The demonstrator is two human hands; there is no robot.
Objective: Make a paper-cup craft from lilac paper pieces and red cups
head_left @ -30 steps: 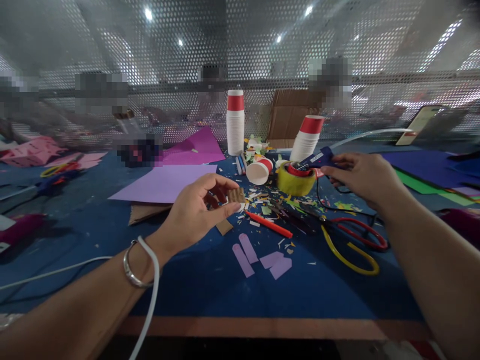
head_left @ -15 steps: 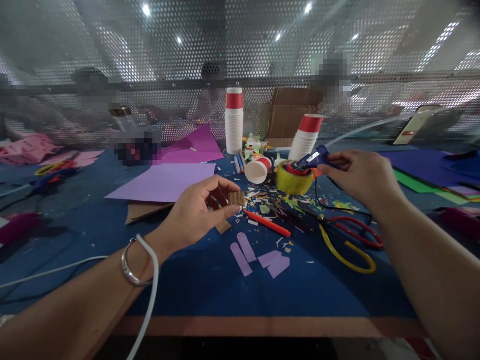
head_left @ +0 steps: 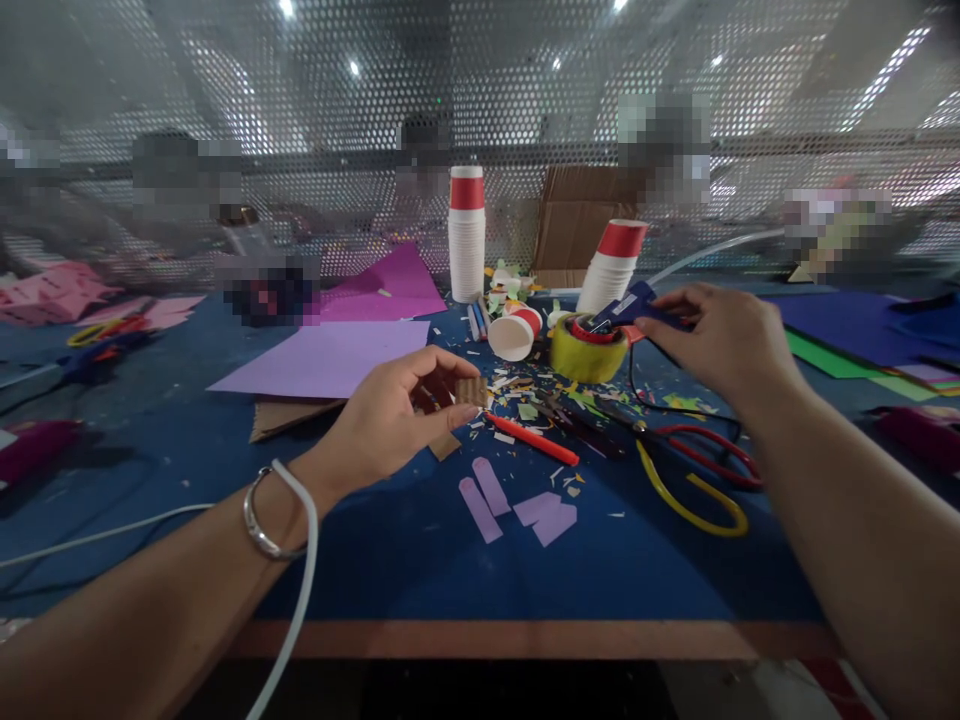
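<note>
Between the thumb and fingers of my left hand (head_left: pixel 397 405) is a small piece of corrugated cardboard (head_left: pixel 471 391), held above the table. My right hand (head_left: pixel 724 335) grips a blue glue gun (head_left: pixel 634 305), its nozzle end over the hole of a yellow tape roll (head_left: pixel 589 355). A long translucent glue stick (head_left: pixel 716 245) sticks out behind the gun, and a black cord hangs below it. Under my left hand lies another cardboard scrap (head_left: pixel 444 446). A red pen (head_left: pixel 532 440) and purple paper strips (head_left: pixel 480 510) rest in front of me.
Scissors (head_left: pixel 694 480) with red and yellow handles lie by my right forearm. Paper cups stand in an upright stack (head_left: pixel 466 250) and a leaning stack (head_left: pixel 611 265); one cup (head_left: pixel 514 335) is on its side. Purple paper (head_left: pixel 337 355) lies left, coloured sheets (head_left: pixel 832 335) right. Scraps litter the middle.
The view has tipped slightly, so the table sits a little higher. The glue gun has turned a little at the tape roll. My left hand keeps its hold on the cardboard.
</note>
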